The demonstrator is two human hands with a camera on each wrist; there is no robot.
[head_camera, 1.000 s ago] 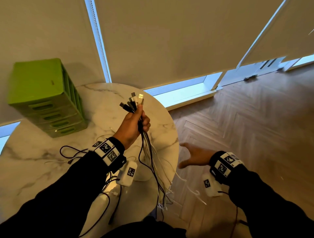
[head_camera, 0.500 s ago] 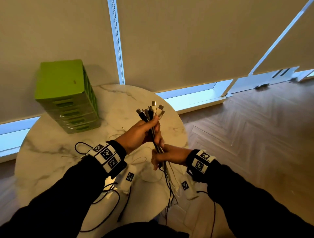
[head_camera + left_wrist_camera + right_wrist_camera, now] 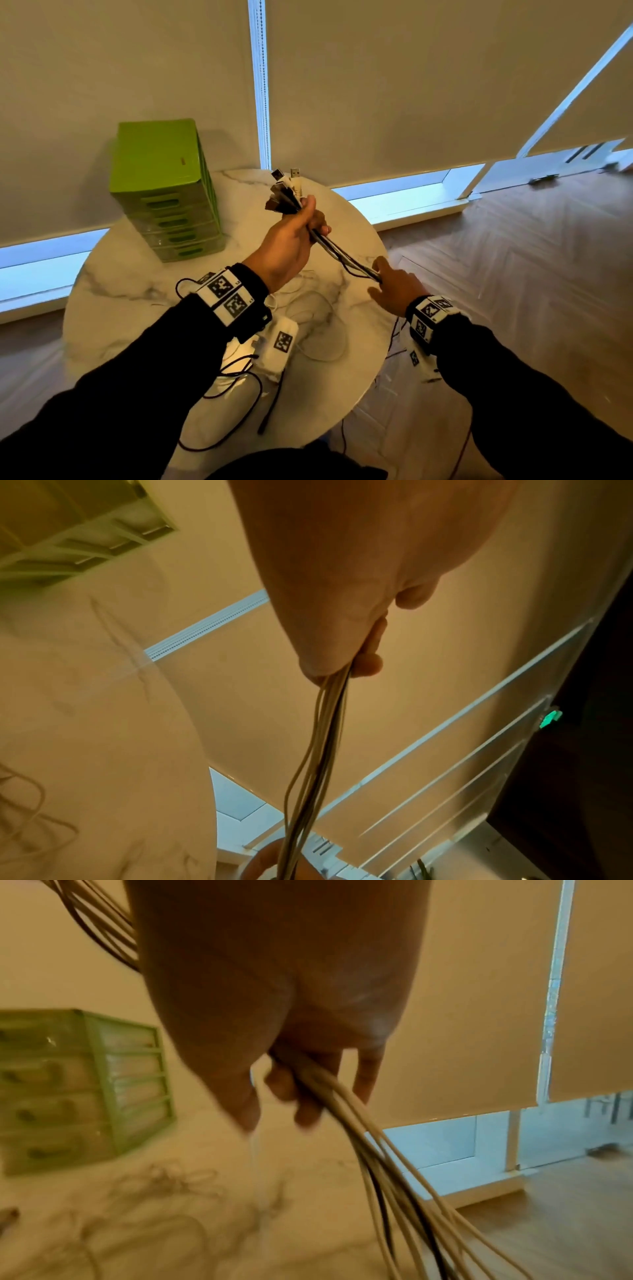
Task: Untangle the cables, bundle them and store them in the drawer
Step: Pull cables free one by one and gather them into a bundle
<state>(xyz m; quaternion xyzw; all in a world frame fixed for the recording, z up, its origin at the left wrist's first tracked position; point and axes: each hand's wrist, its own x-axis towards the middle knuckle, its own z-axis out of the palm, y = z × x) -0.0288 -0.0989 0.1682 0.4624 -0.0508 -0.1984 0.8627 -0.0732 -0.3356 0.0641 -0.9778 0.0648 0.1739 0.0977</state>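
Observation:
My left hand (image 3: 301,222) grips a bundle of black and white cables (image 3: 342,257) just below their plugs (image 3: 284,192), which fan out upward over the round marble table (image 3: 137,308). My right hand (image 3: 390,281) holds the same bundle lower down, at the table's right edge, fingers curled round it. Between the hands the cables run as one straight slanted strand. In the left wrist view the cables (image 3: 322,737) drop from my left hand (image 3: 346,666). In the right wrist view the cables (image 3: 377,1164) pass through my right hand (image 3: 301,1085) and trail down. The green drawer unit (image 3: 164,192) stands at the table's back left, drawers closed.
Loose white and black cables (image 3: 308,308) lie on the table beneath my hands, seen blurred as loops (image 3: 154,1191) in the right wrist view. Window blinds (image 3: 411,85) hang behind the table. Wooden floor (image 3: 513,274) lies to the right. The drawer unit (image 3: 85,1083) shows several drawers.
My right hand came up, took hold of the bundle below the left hand, then slid down and to the right along it, drawing the cables straight. The left hand kept its grip.

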